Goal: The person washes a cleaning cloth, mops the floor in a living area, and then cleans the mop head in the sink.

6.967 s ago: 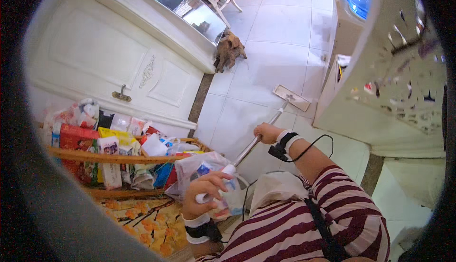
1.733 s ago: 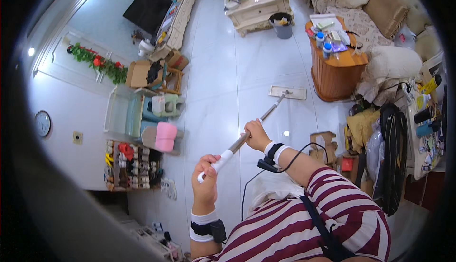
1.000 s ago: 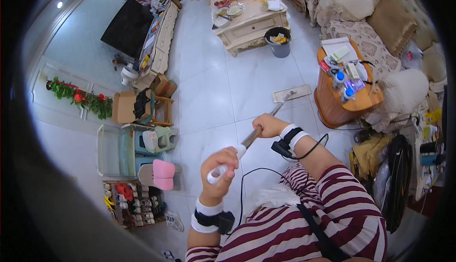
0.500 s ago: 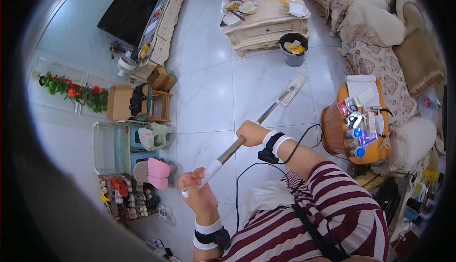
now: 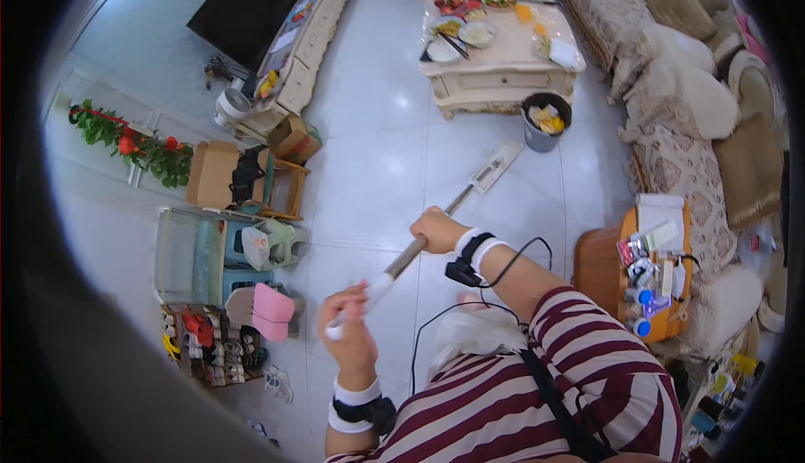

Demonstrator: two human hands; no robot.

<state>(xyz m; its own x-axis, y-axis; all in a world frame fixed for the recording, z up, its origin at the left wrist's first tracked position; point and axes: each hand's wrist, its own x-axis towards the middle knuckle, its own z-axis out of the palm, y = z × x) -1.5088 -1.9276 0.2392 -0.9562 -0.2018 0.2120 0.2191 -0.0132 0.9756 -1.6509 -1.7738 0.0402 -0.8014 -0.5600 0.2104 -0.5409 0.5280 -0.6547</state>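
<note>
A person in a striped maroon-and-white top grips a flat mop (image 5: 406,258) on a pale tiled floor (image 5: 360,182), the left hand (image 5: 349,329) curled around the white end of the handle and the right hand (image 5: 438,231) wrapped firmly around the metal pole farther along. The mop head (image 5: 498,166) lies slanted on the tiles just beside a grey bin (image 5: 539,137) holding yellow scraps, in front of a cream bench (image 5: 505,85) set with dishes of food. A patterned sofa (image 5: 681,186) lines the right side, while a filled shoe rack (image 5: 220,351) and a pink stool (image 5: 272,310) stand at left.
</note>
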